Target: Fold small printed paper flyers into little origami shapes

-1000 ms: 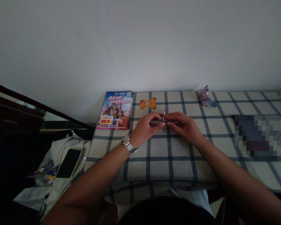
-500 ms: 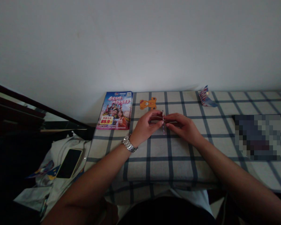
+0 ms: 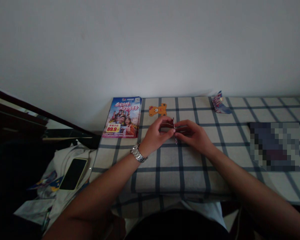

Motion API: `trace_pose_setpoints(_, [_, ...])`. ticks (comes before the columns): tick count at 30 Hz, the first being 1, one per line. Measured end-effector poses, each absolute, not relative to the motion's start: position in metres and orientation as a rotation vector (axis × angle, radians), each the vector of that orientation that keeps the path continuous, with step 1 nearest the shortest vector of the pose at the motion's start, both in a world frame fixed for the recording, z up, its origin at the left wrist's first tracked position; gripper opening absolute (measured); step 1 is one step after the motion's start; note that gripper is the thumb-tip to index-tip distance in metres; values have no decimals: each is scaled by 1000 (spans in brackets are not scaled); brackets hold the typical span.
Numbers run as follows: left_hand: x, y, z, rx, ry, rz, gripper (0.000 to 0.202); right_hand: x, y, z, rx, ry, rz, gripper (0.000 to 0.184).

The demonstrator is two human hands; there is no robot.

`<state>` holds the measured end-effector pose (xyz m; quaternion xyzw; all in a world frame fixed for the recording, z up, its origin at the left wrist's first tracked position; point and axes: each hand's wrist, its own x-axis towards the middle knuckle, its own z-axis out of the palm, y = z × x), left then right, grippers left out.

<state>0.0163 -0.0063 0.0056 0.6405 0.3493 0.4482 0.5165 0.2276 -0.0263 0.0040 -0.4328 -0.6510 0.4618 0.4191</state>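
Note:
A thin, printed piece of folded paper [image 3: 176,141] stands almost edge-on between my two hands, above the checked cloth. My left hand [image 3: 160,131], with a metal watch [image 3: 138,153] on its wrist, pinches it from the left with thumb and fingers. From the other side, the thumb and fingertips of my right hand [image 3: 193,133] press on the same paper. Its faces are mostly turned away or covered by fingers. Just beyond my left hand lies a flat orange bear figure [image 3: 158,109]. A stack of printed flyers [image 3: 122,116] is to its left.
The checked tablecloth [image 3: 145,180] reaches back to the wall. Near its back edge stands a folded printed paper [image 3: 219,103]. A blurred-out dark rectangle [image 3: 273,146] lies at right. Below the table's left side, a phone [image 3: 73,173] rests on a white bag [image 3: 62,156].
The lower end of the folded paper has tilted slightly to the right. My fingers have shifted a little on it; both hands stay in nearly the same place.

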Motion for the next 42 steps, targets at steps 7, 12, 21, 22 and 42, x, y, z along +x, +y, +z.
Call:
trace_pose_setpoints(7, [17,-6,4,1549,816,1074,37,227,-27,6,-1077,-1592,1201,36])
trace_pose_setpoints(12, [17,-6,2,1559,809,1072,37,227,-26,5,-1071,-1572,1240,39])
trace_pose_setpoints(21, [15,-5,1,1582,788,1087,36,230,-26,5,-1024,-1522,1311,35])
trace_pose_setpoints(22, [15,-5,0,1583,792,1089,37,230,-26,6,-1022,-1511,1321,34])
trace_pose_setpoints(42, [9,-6,7,1686,780,1060,30,236,-21,7,-1049,-1395,1312,29])
